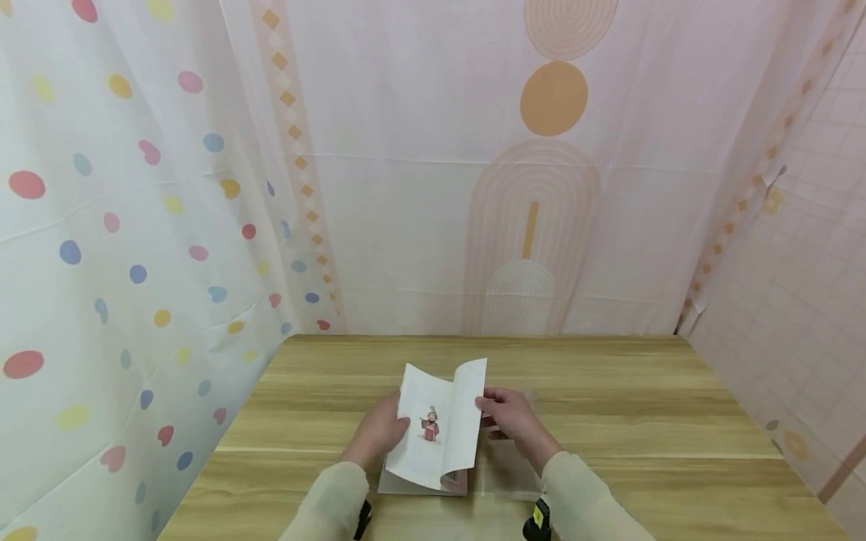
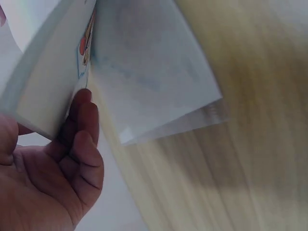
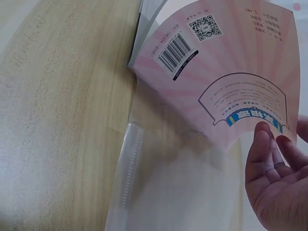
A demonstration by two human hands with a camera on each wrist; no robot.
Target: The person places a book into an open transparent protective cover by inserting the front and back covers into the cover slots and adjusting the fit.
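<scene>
We grasp the thin, glossy paper booklet [image 1: 441,428] with both hands' fingers [image 3: 262,144], spine lying along the table [image 1: 609,421], away from us.

wooden table [image 1: 609,421], perhaps patterned curtains [image 1: 135,225]

Room on the table: obstacles bunched at the near edge

Booklet [image 1: 440,428], propped open, and a clear plastic sleeve [image 1: 504,469] just right of it take the middle of the table's [image 1: 609,391] near edge; both hands sit there. Far edge, both far corners and the right side lie bare. Curtains [image 1: 135,225] wall off the left, far and right edges.
</scene>
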